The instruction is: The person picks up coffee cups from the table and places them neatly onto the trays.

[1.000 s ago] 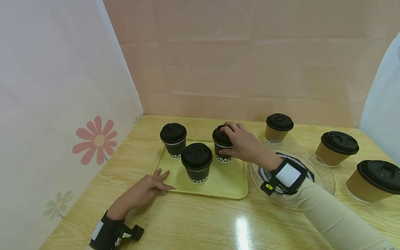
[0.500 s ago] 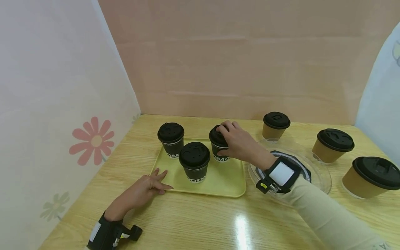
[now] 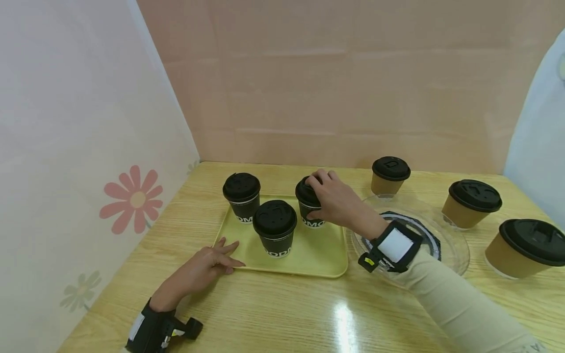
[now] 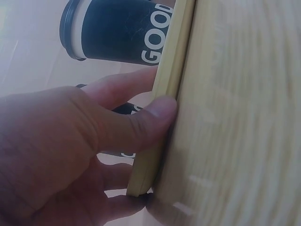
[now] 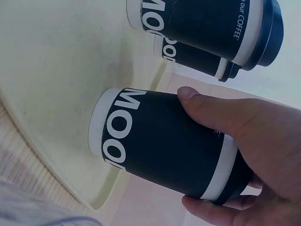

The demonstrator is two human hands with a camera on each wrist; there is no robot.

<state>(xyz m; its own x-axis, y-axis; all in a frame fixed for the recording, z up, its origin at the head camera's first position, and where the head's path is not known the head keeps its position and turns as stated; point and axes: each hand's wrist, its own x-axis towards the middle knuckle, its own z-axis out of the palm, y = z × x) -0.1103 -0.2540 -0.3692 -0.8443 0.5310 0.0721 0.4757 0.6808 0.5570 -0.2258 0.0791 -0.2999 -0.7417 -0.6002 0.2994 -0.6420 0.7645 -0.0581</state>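
In the head view, three black paper cups with black lids stand on a yellow tray (image 3: pixel 315 255). My right hand (image 3: pixel 340 203) grips the right-hand black paper cup (image 5: pixel 164 141) near its lid, thumb on one side and fingers round the other. Its base is right at the tray's surface. The front cup (image 3: pixel 275 228) and the back-left cup (image 3: pixel 242 191) stand upright, with nothing touching them. My left hand (image 3: pixel 205 267) holds the tray's front-left corner; in the left wrist view the thumb (image 4: pixel 162 110) presses the outer edge while the fingers lie across the rim.
A clear round plastic dish (image 3: pixel 454 245) with a dark-and-white ring pattern lies right of the tray, under my right forearm. Beyond it stand three brown cups with black lids: one at the back (image 3: pixel 390 176), one mid-right (image 3: pixel 470 206), one nearer (image 3: pixel 525 250).
The whole view has shifted slightly as the head moved. Both hands keep the same hold on the tray and cup; the right wrist has turned very slightly.
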